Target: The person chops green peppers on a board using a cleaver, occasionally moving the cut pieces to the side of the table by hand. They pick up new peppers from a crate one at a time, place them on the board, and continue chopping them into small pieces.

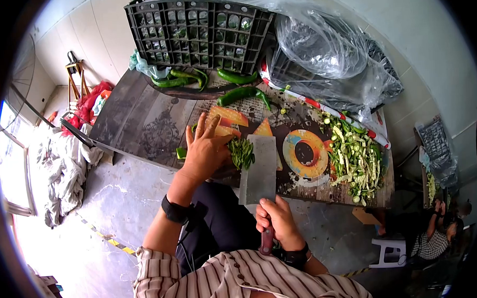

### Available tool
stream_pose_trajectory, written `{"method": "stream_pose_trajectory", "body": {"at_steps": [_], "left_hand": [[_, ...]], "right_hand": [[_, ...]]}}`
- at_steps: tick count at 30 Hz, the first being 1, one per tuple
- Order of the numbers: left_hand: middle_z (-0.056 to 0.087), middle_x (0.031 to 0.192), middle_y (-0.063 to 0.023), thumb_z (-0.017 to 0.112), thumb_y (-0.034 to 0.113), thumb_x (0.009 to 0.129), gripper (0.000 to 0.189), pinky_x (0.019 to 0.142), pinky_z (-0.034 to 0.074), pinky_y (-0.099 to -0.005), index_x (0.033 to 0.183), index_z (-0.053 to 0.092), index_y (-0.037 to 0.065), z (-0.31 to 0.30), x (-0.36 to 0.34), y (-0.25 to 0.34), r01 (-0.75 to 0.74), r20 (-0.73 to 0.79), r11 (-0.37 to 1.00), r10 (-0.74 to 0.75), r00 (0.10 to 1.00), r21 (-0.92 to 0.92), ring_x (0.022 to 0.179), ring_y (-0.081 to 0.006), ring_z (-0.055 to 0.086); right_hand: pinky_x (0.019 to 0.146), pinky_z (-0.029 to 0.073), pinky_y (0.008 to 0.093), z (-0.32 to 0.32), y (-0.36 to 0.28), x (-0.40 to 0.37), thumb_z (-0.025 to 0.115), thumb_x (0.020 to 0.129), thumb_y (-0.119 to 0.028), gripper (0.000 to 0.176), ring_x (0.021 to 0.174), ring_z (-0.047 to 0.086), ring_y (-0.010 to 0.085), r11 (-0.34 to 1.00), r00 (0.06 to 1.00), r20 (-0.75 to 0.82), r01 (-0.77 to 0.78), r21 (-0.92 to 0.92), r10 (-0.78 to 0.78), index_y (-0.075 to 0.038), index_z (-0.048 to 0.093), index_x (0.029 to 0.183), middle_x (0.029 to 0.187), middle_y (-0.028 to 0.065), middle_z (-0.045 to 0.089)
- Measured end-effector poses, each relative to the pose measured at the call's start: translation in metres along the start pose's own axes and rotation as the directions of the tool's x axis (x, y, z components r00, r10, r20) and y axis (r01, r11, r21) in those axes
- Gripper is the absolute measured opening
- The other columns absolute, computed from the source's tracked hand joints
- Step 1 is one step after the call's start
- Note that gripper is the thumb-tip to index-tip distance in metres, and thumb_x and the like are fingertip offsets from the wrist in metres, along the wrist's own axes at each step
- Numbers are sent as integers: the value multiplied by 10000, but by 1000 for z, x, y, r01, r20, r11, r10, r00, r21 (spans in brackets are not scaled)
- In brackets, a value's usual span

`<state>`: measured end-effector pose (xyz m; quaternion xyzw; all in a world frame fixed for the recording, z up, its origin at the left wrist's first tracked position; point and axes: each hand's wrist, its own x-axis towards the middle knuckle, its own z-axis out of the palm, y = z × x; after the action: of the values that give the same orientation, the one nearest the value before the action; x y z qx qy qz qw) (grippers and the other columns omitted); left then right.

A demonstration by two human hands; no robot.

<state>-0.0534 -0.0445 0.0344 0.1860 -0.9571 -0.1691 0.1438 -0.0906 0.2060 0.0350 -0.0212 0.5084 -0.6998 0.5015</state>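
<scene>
My right hand (278, 219) is wrapped round the dark red handle of a cleaver (260, 166), whose broad blade lies over the table's front edge. Just left of the blade is a small heap of sliced green pepper (242, 153). My left hand (204, 150) rests at the heap's left side with its fingers spread. A green pepper piece (181, 152) shows left of that hand. Whole green peppers (242, 96) lie farther back on the patterned table (137, 118). Many cut peppers (357, 163) are piled at the table's right end.
A black crate (197, 32) stands at the back, beside clear plastic bags (324, 46). A red and white strip (321, 108) crosses the right side. Another person (433, 239) sits at the lower right near a white stool (387, 253). Pale cloth (66, 171) hangs at left.
</scene>
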Motion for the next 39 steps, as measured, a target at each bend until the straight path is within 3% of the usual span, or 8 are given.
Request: {"method": "stream_pose_trajectory", "body": {"at_steps": [5,14,21,24,25,29,36,39], "left_hand": [[356,1542,-100,707,221,779,423,1131,91,-657,1196,699,293,16,-9,5,-37,-146,994,22,989,-105,1469,-400,165],[406,1495,-91,701,218,811,372,1133,136,-654,1183,686,205,19,-18,33,-81,-203,990,57,978,-112,1464,-326,221],[428,1475,-137,698,194,807,405,1142,154,-613,1210,671,166,-6,-37,35,-78,-363,986,19,932,-147,1442,-385,254],[499,1414,-172,730,133,784,345,1117,243,-555,1122,701,72,-19,-56,27,-54,-464,985,-30,885,-166,1385,-435,336],[453,1468,-160,728,57,764,419,1146,245,-505,1180,688,88,-21,-69,20,-15,-447,989,-52,893,-145,1421,-423,287],[429,1493,-142,677,-63,754,483,1163,221,-502,1210,673,97,-27,-115,-4,133,-465,972,-210,860,-192,1449,-397,243],[401,1509,-155,611,10,848,383,1150,219,-542,1229,632,45,-31,-173,-48,302,-480,949,-306,822,-89,1457,-423,202],[408,1504,-154,602,-9,833,396,1153,211,-540,1225,632,36,-29,-172,-50,273,-497,957,-286,819,-100,1459,-417,204]], "right_hand": [[465,463,300,7,6,10,553,981,-196,150,517,472,99,1000,999,37,7,3,-7,-87,452,960,735,7,466],[459,446,286,5,8,12,560,976,-212,158,509,459,92,997,999,47,11,77,-15,-91,458,964,727,-4,460],[456,436,280,-2,3,13,562,978,-234,160,504,451,80,992,994,101,34,120,-46,-108,465,962,720,-17,455],[464,430,272,-5,0,9,562,978,-240,167,503,442,74,990,994,92,53,130,-65,-119,455,940,715,-22,451],[470,423,265,-7,-1,6,560,978,-243,175,503,433,69,991,994,91,53,124,-64,-124,445,920,711,-25,446],[478,420,267,-17,-6,-4,564,976,-264,184,500,435,75,991,995,37,83,108,-87,-125,453,929,713,-26,448],[493,433,298,-35,-9,-19,576,963,-267,197,526,465,104,986,992,-29,126,107,-123,-127,438,953,722,-12,452],[497,428,302,-42,-9,-24,570,967,-257,184,527,467,107,982,986,-51,160,98,-156,-127,440,954,720,-12,454]]}}
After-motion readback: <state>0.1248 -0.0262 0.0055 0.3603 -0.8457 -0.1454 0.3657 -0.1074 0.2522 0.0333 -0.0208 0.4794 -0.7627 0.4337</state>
